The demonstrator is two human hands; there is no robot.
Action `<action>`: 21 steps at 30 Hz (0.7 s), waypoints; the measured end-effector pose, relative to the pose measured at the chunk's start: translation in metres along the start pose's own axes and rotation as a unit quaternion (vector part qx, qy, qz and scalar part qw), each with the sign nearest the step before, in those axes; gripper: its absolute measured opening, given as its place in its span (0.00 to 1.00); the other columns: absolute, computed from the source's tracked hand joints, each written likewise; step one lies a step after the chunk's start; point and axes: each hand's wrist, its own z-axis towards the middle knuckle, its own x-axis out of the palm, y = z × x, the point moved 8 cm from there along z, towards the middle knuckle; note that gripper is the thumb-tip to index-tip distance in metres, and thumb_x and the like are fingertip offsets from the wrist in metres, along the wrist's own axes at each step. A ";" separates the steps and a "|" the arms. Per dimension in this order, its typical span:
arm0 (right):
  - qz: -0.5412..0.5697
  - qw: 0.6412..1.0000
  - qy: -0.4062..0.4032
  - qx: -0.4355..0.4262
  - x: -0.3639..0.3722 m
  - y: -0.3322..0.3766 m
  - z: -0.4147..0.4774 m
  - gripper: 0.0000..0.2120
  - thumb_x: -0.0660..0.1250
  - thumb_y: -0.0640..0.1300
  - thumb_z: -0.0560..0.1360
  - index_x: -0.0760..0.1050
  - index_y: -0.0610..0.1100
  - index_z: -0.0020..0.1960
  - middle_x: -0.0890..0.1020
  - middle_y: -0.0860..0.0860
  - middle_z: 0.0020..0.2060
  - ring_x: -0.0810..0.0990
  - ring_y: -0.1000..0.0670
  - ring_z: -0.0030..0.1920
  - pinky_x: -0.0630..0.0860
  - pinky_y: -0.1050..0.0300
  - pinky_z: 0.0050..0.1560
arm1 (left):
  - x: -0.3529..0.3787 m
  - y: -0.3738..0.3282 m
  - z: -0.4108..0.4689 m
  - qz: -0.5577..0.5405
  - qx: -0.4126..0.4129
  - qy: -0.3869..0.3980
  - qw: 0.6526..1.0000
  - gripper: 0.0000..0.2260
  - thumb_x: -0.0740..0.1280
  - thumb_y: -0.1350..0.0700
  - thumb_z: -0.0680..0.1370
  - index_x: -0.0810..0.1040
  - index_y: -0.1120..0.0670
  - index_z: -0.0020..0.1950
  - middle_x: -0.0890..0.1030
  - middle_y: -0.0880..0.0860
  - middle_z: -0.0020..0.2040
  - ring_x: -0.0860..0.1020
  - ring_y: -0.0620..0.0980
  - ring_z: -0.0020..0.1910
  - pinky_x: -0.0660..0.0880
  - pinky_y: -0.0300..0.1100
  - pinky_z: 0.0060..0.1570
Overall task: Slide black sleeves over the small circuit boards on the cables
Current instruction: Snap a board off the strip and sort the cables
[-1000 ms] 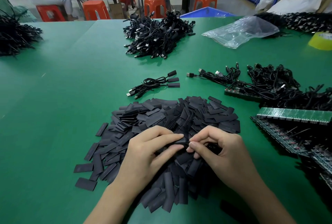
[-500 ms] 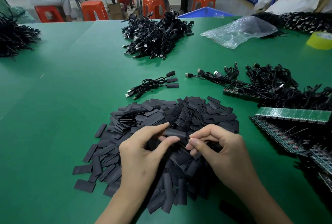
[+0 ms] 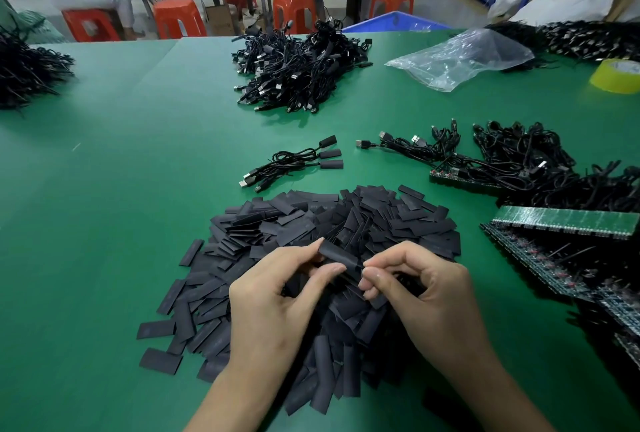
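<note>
head view: left hand (image 3: 273, 296) and right hand (image 3: 426, 296) both pinch one black sleeve (image 3: 339, 256) above the sleeve pile (image 3: 311, 223).

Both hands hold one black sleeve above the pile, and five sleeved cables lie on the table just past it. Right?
Not quite. The head view shows three sleeved cables past the pile, not five. The rest holds: the left hand and right hand hold one sleeve above it.
</note>
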 end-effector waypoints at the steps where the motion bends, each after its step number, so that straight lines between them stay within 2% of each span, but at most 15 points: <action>1: -0.004 1.000 -0.004 -0.005 -0.001 0.001 0.000 0.08 0.73 0.40 0.76 0.82 0.53 0.44 0.86 0.56 0.35 0.86 0.54 0.35 0.79 0.66 0.40 | 0.000 0.000 0.000 0.007 0.008 -0.001 1.000 0.11 0.76 0.50 0.73 0.87 0.55 0.52 0.84 0.41 0.46 0.82 0.37 0.46 0.74 0.27 0.50; 4: -0.014 1.000 -0.015 -0.019 -0.003 0.003 0.001 0.09 0.73 0.39 0.76 0.82 0.53 0.45 0.86 0.56 0.36 0.86 0.55 0.35 0.79 0.66 0.40 | 0.001 0.002 -0.002 0.018 0.012 -0.001 1.000 0.10 0.76 0.51 0.74 0.87 0.56 0.51 0.85 0.43 0.46 0.82 0.36 0.47 0.75 0.29 0.51; 9: -0.026 0.999 -0.037 -0.022 -0.007 0.004 0.001 0.05 0.73 0.42 0.76 0.82 0.52 0.46 0.86 0.59 0.37 0.86 0.57 0.37 0.80 0.64 0.42 | -0.001 0.002 -0.003 0.011 0.017 -0.017 1.000 0.07 0.75 0.54 0.76 0.88 0.56 0.50 0.86 0.43 0.47 0.83 0.38 0.48 0.76 0.31 0.50; 15: -0.033 0.998 -0.049 0.007 -0.011 -0.007 0.002 0.08 0.73 0.37 0.77 0.83 0.50 0.47 0.87 0.60 0.37 0.87 0.58 0.38 0.80 0.66 0.46 | 0.002 -0.001 -0.004 0.023 0.036 -0.013 0.999 0.06 0.74 0.56 0.78 0.88 0.55 0.52 0.86 0.42 0.50 0.84 0.38 0.50 0.78 0.35 0.51; 21: -0.036 0.999 -0.009 0.008 0.000 -0.006 0.000 0.10 0.74 0.36 0.76 0.83 0.52 0.46 0.86 0.56 0.35 0.85 0.55 0.35 0.78 0.67 0.40 | -0.003 0.009 -0.002 -0.006 -0.037 -0.034 0.999 0.06 0.77 0.56 0.77 0.88 0.53 0.53 0.86 0.41 0.49 0.84 0.40 0.50 0.77 0.34 0.52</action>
